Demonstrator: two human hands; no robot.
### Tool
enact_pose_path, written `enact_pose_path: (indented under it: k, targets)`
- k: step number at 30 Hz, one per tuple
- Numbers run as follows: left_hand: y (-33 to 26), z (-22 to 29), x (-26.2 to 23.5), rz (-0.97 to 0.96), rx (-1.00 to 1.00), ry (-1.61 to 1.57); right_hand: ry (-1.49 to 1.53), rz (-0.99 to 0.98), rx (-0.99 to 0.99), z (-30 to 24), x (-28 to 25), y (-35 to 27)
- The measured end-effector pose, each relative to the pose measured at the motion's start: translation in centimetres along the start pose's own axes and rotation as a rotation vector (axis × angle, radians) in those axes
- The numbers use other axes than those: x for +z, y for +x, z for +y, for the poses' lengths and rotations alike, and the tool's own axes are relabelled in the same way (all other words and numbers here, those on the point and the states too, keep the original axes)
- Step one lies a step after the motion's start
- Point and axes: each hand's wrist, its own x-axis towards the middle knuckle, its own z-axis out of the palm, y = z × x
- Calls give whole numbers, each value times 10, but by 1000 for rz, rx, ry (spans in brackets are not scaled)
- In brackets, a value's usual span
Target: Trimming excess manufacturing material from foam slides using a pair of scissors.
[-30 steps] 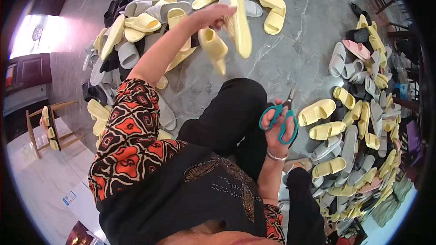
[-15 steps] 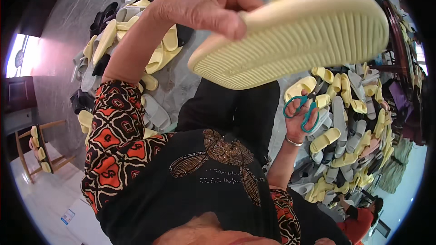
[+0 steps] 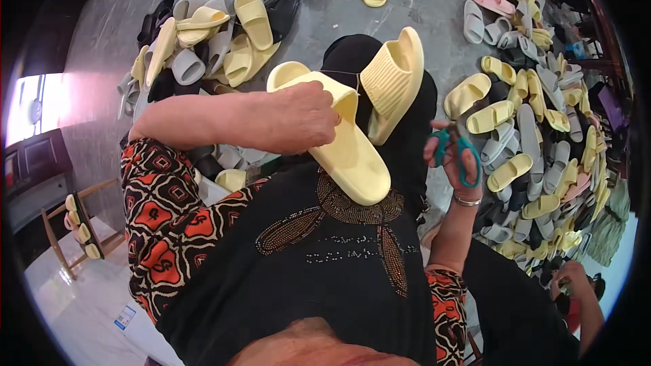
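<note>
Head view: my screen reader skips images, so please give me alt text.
A person's left hand holds a pair of pale yellow slides tied by a thread; the right hand holds teal scissors. Piles of slides cover the grey floor.

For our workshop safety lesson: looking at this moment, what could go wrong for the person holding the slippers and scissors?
1. The right hand holds teal scissors close to the left hand; a slip might nick a finger.
2. The two yellow slippers seem joined by a thin thread; one may drop once freed.
</note>
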Motion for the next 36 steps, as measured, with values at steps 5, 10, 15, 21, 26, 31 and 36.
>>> enact_pose_path:
  k: [5,10,15,21,26,31,36]
  targets:
    - [-7,5,-2,-177,-127,-17,-105,-322,177,-7,26,22]
    - [-22,4,8,-55,-100,-30,-82,-322,393,-18,54,42]
    - [-23,6,8,-9,-86,79,-192,-299,556,-35,59,69]
    - [-23,6,3,-44,-54,150,-205,-220,750,-32,71,93]
    - [-24,12,3,-43,-59,146,-169,-139,715,-17,82,102]
    - [-33,9,15,39,-58,-68,-268,-219,513,-18,65,91]
    - [-52,-23,13,111,-440,-211,-481,-125,265,-31,38,64]
